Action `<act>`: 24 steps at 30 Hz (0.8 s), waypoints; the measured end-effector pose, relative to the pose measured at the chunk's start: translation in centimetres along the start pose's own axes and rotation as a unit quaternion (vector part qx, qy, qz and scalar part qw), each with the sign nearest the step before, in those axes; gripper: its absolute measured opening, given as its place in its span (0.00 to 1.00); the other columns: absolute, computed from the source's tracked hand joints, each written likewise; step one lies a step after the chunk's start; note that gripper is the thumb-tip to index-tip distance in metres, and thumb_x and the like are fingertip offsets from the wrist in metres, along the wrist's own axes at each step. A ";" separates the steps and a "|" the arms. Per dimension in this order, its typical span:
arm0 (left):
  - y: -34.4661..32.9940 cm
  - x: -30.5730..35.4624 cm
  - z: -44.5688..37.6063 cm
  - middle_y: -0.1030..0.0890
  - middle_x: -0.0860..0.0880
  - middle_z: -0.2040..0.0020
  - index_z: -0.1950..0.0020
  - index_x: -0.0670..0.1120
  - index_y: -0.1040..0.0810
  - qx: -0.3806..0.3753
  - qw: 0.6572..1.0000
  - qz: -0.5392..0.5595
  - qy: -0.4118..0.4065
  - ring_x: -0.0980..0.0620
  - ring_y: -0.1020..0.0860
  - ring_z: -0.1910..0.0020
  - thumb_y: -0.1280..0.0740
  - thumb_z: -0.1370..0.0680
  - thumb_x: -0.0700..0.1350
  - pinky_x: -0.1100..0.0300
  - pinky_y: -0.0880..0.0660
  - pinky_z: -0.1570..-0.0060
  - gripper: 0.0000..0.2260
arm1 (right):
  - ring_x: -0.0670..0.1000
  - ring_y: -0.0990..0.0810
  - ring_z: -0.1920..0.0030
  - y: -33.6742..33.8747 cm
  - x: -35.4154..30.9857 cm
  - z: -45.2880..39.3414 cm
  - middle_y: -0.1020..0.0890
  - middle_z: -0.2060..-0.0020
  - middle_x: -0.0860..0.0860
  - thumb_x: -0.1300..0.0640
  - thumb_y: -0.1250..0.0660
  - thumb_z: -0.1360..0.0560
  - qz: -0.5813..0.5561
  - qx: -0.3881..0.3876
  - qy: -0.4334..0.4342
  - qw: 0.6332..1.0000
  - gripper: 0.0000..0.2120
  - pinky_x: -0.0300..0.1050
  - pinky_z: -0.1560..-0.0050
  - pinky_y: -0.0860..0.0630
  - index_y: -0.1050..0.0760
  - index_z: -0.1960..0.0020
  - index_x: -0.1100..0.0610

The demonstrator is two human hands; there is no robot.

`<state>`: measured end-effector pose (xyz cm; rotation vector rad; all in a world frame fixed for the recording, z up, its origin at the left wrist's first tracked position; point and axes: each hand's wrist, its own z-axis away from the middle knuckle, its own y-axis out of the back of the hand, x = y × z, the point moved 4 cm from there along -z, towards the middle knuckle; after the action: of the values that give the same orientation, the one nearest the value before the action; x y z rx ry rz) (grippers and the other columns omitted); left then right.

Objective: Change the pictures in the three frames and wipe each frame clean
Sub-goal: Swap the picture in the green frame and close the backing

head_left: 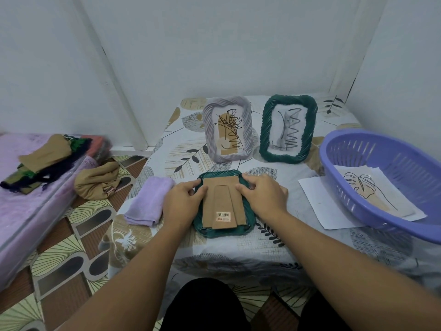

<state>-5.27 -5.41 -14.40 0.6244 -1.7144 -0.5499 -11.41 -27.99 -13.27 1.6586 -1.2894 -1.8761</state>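
Dark green frame [224,231] with brown backing [223,201], lilac frame [228,130], lilac cloth [150,201], purple basket [386,149], leaf-patterned tablecloth [181,156].

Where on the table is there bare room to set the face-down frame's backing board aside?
Bare cloth lies along the table's near edge, below the face-down green frame, and between that frame and the white sheets. The back is crowded by the lilac frame and upright green frame; the purple basket fills the right.

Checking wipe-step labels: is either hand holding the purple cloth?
No: the purple cloth lies folded on the table beside the left hand, while both it and the right hand rest on the face-down green frame.
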 end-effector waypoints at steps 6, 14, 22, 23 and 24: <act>0.0 0.4 0.2 0.25 0.54 0.70 0.43 0.56 0.14 -0.003 1.000 0.007 -0.012 0.56 0.27 0.69 0.29 0.21 0.54 0.57 0.30 0.66 0.09 | 0.50 0.23 0.35 -0.3 0.1 -0.4 0.18 0.36 0.42 0.35 0.35 0.22 0.012 -0.027 -0.010 0.999 0.21 0.53 0.38 0.34 0.25 0.31 0.37; -0.4 -0.3 -0.1 0.26 0.54 0.67 0.38 0.52 0.16 0.002 1.000 -0.005 -0.009 0.54 0.26 0.65 0.30 0.21 0.56 0.59 0.33 0.65 0.15 | 0.51 0.22 0.37 -0.3 0.1 -0.1 0.17 0.40 0.45 0.34 0.37 0.22 0.024 -0.025 -0.002 0.999 0.20 0.54 0.39 0.33 0.25 0.31 0.36; -0.3 0.2 0.0 0.23 0.53 0.60 0.36 0.58 0.17 -0.015 0.999 -0.036 -0.029 0.53 0.24 0.60 0.33 0.20 0.56 0.58 0.33 0.62 0.14 | 0.53 0.21 0.40 0.0 -0.3 0.2 0.16 0.43 0.46 0.37 0.35 0.21 0.019 -0.015 -0.006 1.000 0.17 0.52 0.44 0.36 0.20 0.36 0.41; -0.3 0.3 0.0 0.23 0.53 0.60 0.36 0.58 0.17 -0.015 0.999 -0.038 -0.030 0.54 0.24 0.60 0.33 0.20 0.56 0.58 0.33 0.62 0.14 | 0.53 0.21 0.41 0.1 -0.4 0.2 0.16 0.44 0.46 0.38 0.34 0.21 0.015 -0.013 -0.007 1.000 0.16 0.51 0.46 0.37 0.19 0.37 0.42; -0.3 0.3 0.0 0.23 0.54 0.61 0.36 0.58 0.17 -0.013 0.999 -0.034 -0.027 0.54 0.25 0.61 0.32 0.20 0.56 0.58 0.33 0.63 0.14 | 0.53 0.21 0.40 0.2 -0.4 0.2 0.15 0.44 0.46 0.38 0.34 0.21 0.009 -0.012 -0.011 1.000 0.16 0.51 0.45 0.37 0.20 0.36 0.41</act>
<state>-5.28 -5.79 -14.38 0.6569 -1.7380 -0.6414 -11.53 -27.70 -12.87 1.6141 -1.2805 -1.8973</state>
